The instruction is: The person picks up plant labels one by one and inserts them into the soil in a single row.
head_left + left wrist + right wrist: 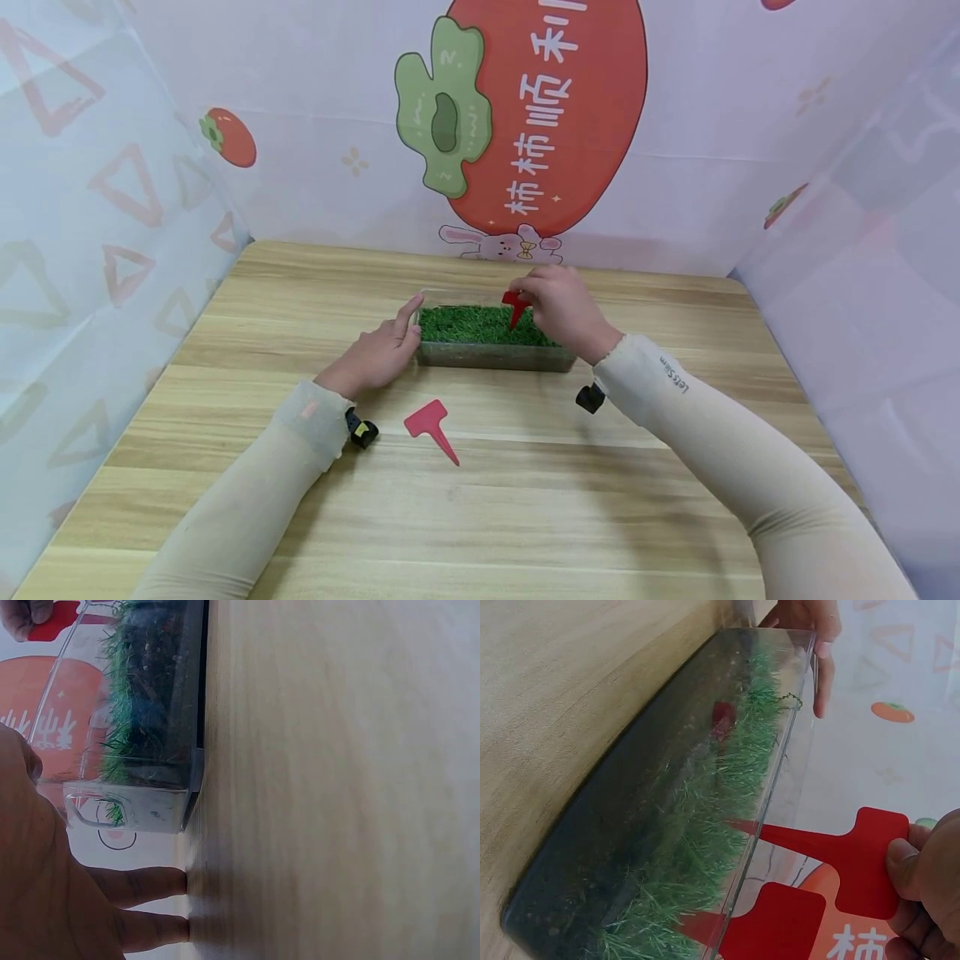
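Nearest, 2 pale sleeves [232, 492] run out of the head view's lower edge, each with a small black device at the cuff. Between the forearms, a pinkish-red marker [430, 421] lies flat on the desk [525, 517], T-shaped, its narrow stem tapering to a point.

Beyond it, the left hand [378, 350] is loosely spread, touching the left end of a clear, long container [495, 357]; the left wrist view, which cuts the hand off at the edge, shows 2 fingers reaching down to the desk, and a molded loop [97, 806] on the container's end wall. Dark matter fills the container below green grass [465, 325].

The right hand [566, 304] pinches a red marker [517, 308] by its broad head and holds it over the grass, stem downward. The right wrist view shows that stem passing behind the clear wall to the blades, though whether its tip has sunk in I cannot tell. The same view reveals another red marker [776, 926] with its stem in the grass, cropped at the bottom and hidden from the head view. A dark red patch [722, 718] behind the wall is too dim to identify.

Farthest, a printed backdrop [315, 100] carries a large red fruit [585, 108], its top cut off.
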`<state>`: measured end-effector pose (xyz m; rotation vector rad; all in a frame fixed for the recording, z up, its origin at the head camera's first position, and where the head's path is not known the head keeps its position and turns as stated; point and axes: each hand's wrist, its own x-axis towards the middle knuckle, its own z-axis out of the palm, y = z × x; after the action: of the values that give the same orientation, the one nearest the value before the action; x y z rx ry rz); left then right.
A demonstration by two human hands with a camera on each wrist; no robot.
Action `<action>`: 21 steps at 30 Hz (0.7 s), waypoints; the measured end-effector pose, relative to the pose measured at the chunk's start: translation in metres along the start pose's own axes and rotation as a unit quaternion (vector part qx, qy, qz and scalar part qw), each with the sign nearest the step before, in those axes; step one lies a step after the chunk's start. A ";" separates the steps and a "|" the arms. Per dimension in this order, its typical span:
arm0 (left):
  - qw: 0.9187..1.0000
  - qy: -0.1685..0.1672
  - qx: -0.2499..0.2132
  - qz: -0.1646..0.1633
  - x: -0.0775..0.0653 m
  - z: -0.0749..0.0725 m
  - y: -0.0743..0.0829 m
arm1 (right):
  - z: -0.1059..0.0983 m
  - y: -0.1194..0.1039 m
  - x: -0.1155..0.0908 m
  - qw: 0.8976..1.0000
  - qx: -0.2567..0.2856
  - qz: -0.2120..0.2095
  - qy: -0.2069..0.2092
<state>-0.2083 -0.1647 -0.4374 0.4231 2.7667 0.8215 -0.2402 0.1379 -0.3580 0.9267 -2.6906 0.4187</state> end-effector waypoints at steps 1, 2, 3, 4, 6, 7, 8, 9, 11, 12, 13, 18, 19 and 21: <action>1.000 0.000 0.001 0.000 0.000 0.000 0.000 | 0.000 0.000 0.000 1.000 -0.002 0.001 -0.001; 1.000 0.000 0.001 0.000 0.000 0.000 0.000 | 0.001 0.000 0.001 1.000 -0.004 0.001 -0.002; 1.000 -0.001 0.000 0.000 0.000 0.000 0.000 | 0.001 0.000 0.001 1.000 -0.006 0.001 -0.003; 1.000 -0.001 0.000 0.001 0.001 0.000 -0.001 | 0.002 0.000 0.001 1.000 -0.008 0.001 -0.004; 1.000 -0.002 -0.001 0.002 0.001 0.000 -0.001 | 0.004 0.000 0.001 1.000 -0.010 0.003 -0.007; 1.000 -0.002 -0.001 0.002 0.001 0.001 -0.001 | 0.005 0.001 0.001 1.000 -0.010 0.003 -0.008; 1.000 -0.002 -0.001 0.002 0.001 0.001 -0.001 | 0.006 0.001 0.001 1.000 -0.010 0.002 -0.008; 1.000 -0.001 -0.001 0.003 0.001 0.001 -0.001 | 0.007 0.001 0.002 1.000 -0.009 0.001 -0.009; 1.000 -0.001 0.000 0.002 0.001 0.001 -0.001 | 0.010 0.002 0.002 1.000 -0.007 -0.001 -0.012; 1.000 -0.001 0.000 0.002 0.001 0.001 -0.002 | 0.011 0.002 0.003 1.000 -0.007 -0.003 -0.012; 1.000 -0.002 0.000 0.002 0.001 0.001 -0.002 | 0.012 0.002 0.003 1.000 -0.007 -0.004 -0.013; 1.000 -0.001 0.002 0.001 0.001 0.001 -0.002 | 0.018 0.002 0.002 1.000 -0.012 0.000 -0.021; 1.000 0.000 0.003 0.001 0.001 0.002 -0.003 | 0.019 0.002 0.002 1.000 -0.016 0.000 -0.023; 1.000 0.002 0.005 0.001 0.001 0.003 -0.003 | 0.021 0.001 0.002 0.999 -0.018 0.000 -0.030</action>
<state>-0.2095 -0.1658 -0.4417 0.4277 2.7759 0.8105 -0.2459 0.1302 -0.3771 0.9427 -2.7422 0.3461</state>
